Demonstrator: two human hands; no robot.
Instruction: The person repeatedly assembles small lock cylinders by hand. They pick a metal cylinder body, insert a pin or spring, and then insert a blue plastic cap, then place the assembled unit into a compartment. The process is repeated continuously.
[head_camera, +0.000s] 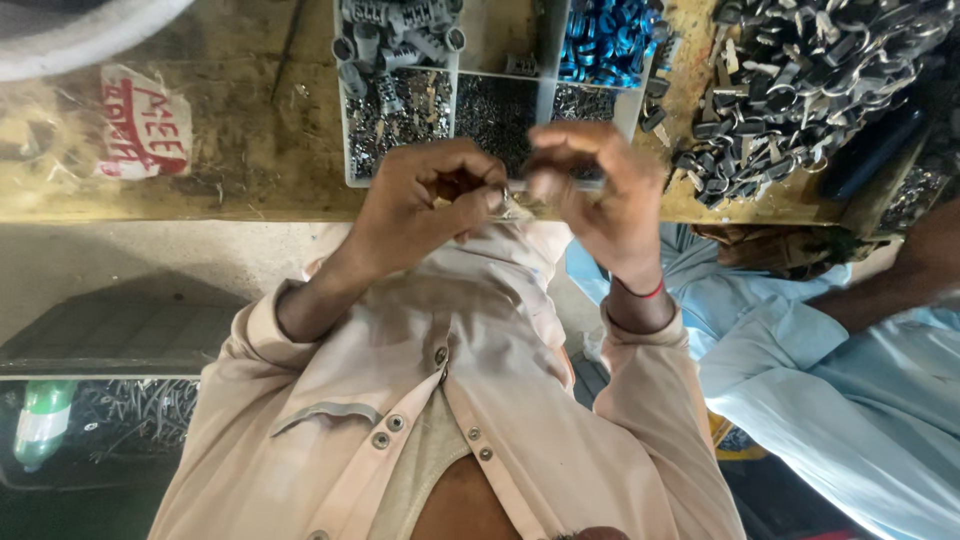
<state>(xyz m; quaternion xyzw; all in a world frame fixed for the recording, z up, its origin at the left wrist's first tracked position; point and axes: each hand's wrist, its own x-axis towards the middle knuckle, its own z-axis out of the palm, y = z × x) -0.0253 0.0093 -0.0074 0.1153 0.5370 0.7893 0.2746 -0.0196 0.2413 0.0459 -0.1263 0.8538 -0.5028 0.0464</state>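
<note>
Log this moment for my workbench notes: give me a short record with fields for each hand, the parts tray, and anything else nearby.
left hand: fingers pinched on a small part, too small to identify
right hand: fingers curled, meeting the left hand's
clear compartmented plastic tray: grey cylindrical pieces, blue pieces, fine dark metal bits
loose pile of grey metal parts: on the worn wooden bench, right of the tray
other person: light blue sleeve at right

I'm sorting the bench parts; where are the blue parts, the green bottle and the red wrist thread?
blue parts (605, 42), head view, middle of the heap in its tray compartment.
green bottle (42, 422), head view, its body.
red wrist thread (650, 292), head view, strand on the wrist.
</note>
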